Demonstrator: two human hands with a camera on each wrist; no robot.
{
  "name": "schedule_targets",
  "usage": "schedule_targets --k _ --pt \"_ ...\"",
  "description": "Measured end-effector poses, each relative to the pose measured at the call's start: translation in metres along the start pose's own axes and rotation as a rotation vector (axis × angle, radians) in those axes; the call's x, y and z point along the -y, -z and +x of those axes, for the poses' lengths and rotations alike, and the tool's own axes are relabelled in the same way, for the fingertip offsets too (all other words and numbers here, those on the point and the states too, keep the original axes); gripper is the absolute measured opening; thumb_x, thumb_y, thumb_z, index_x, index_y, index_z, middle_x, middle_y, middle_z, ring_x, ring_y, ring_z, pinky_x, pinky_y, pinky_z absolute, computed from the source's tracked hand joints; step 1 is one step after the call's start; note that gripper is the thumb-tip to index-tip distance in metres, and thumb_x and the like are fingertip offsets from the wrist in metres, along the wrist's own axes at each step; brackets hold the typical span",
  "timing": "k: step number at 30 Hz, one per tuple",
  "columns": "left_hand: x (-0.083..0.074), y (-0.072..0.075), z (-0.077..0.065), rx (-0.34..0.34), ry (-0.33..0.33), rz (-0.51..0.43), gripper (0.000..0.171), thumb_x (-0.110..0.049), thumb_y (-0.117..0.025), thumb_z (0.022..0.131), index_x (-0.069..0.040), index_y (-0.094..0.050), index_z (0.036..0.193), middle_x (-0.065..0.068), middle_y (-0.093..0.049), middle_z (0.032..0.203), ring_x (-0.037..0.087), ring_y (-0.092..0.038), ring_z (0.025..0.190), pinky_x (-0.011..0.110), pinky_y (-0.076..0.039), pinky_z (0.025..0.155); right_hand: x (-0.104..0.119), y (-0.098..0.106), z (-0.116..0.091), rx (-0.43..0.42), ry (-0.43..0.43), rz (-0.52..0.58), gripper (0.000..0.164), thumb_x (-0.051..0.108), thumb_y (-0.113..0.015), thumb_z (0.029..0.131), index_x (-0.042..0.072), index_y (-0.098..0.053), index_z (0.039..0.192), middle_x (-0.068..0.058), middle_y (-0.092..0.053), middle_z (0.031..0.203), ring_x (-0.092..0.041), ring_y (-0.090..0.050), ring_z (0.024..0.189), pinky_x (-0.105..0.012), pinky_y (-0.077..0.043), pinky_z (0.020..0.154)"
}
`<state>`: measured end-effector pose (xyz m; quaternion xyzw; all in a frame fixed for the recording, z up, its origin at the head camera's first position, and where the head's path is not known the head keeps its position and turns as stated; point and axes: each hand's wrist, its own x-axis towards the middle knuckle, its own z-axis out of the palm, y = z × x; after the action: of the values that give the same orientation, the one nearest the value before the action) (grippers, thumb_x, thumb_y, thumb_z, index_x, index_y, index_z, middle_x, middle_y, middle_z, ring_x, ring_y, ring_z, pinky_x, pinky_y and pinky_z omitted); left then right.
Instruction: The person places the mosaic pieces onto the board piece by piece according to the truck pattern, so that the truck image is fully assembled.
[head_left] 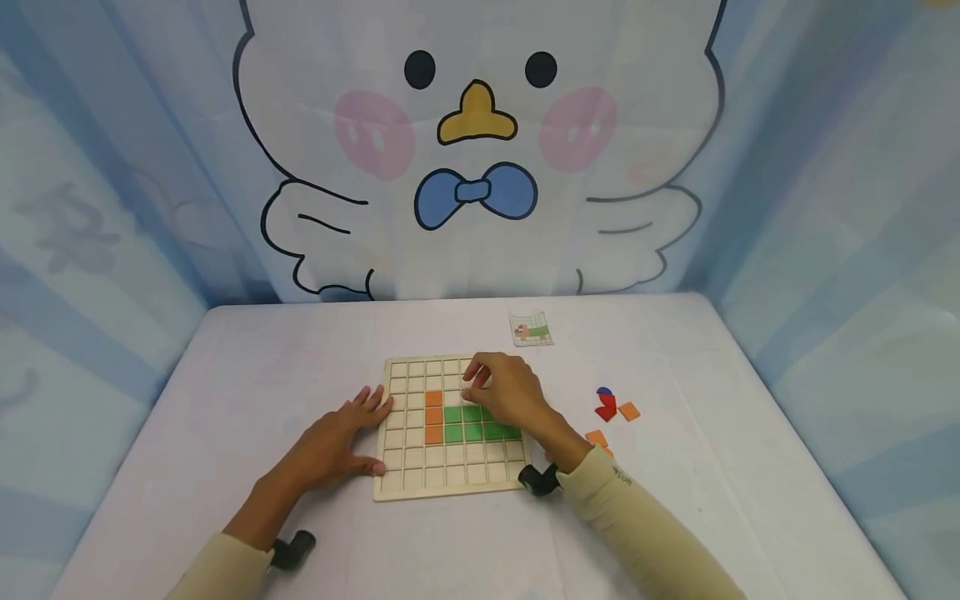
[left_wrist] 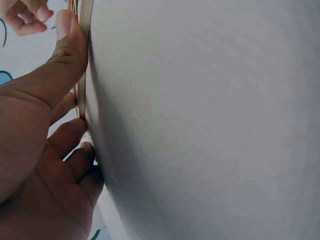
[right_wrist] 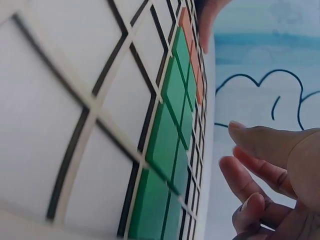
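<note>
A pale wooden grid board lies on the table. Three orange square tiles form an upright column in its grid, with two rows of green tiles running rightward beside them. My left hand is spread at the board's left side, thumb and fingertips touching its edge. Over the right part of the grid hovers my right hand, and it partly covers the green tiles in the head view. In the right wrist view, a gap shows between its thumb and bent fingers, with nothing held there.
A small picture card with a gridded coloured design lies behind the board. To the right are loose pieces: a blue one, red ones, an orange tile and more orange tiles partly behind the right wrist. A printed curtain encloses the table.
</note>
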<state>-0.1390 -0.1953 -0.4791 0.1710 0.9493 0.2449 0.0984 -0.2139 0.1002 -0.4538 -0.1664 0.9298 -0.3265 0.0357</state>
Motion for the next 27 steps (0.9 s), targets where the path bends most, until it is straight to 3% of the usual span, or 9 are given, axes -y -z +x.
schedule_targets --k 10,27 --pt "0.002 -0.001 -0.001 -0.011 -0.016 0.003 0.107 -0.044 -0.091 0.076 -0.013 -0.039 0.164 0.015 -0.027 0.174 0.046 -0.025 0.162 0.073 -0.031 0.123 -0.027 0.03 -0.02 -0.078 -0.13 -0.024 0.02 0.024 -0.088 0.089 0.02 -0.076 0.104 0.004 -0.074 0.09 -0.018 -0.061 0.082 -0.031 -0.044 0.064" --pt "0.004 -0.001 0.0 -0.011 -0.025 0.01 0.107 -0.043 -0.091 0.076 -0.012 -0.038 0.165 0.015 -0.027 0.174 0.046 -0.025 0.162 0.073 -0.031 0.123 -0.096 0.08 -0.062 -0.199 -0.303 -0.109 0.022 0.021 -0.084 0.093 0.015 -0.075 0.112 -0.006 -0.076 0.1 -0.022 -0.057 0.075 -0.03 -0.045 0.062"
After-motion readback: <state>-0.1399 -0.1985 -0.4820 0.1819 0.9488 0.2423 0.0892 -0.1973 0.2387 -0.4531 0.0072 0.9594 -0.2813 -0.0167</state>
